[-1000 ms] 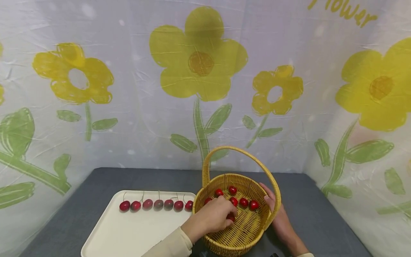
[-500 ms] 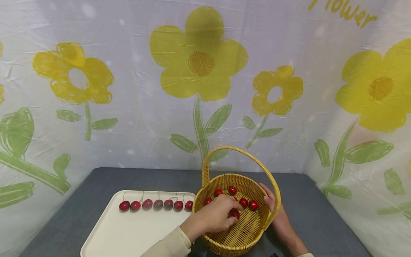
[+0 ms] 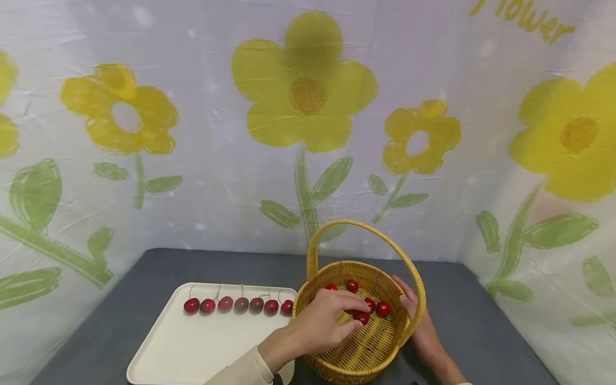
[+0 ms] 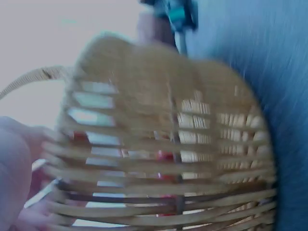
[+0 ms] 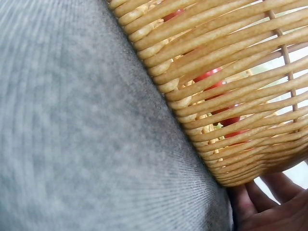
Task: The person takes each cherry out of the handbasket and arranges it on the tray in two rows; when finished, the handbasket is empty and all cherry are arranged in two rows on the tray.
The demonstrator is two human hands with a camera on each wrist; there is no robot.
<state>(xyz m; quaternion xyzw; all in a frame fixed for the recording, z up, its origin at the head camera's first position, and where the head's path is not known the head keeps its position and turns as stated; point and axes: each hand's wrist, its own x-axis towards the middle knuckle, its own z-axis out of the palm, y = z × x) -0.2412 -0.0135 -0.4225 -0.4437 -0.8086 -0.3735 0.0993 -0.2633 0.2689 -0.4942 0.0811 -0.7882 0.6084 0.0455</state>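
My left hand point(image 3: 327, 321) reaches over the near left rim into the yellow wicker basket point(image 3: 370, 353). Its thumb and fingers are spread apart, with the fingertips right beside a red cherry point(image 3: 362, 318). More cherries lie around it on the basket floor, such as one cherry point(image 3: 383, 308) near the right wall; some are partly hidden by the hand. My right hand point(image 3: 423, 331) grips the basket's right side below the handle. In the right wrist view, the fingers of that hand point(image 5: 274, 202) pass behind the weave. The left wrist view is blurred.
A white tray point(image 3: 192, 342) stands left of the basket on the dark grey tabletop point(image 3: 462, 315). Along its back edge runs a row of several cherries point(image 3: 225, 305) with stems. The tall arched handle point(image 3: 356, 223) rises over the basket. A flower-printed curtain point(image 3: 216, 187) encloses the back.
My left hand has moved slightly right inside the basket and its fingers have straightened. The cherry at its fingertips has shifted right too. The right hand stays on the basket; the head view has shifted slightly.
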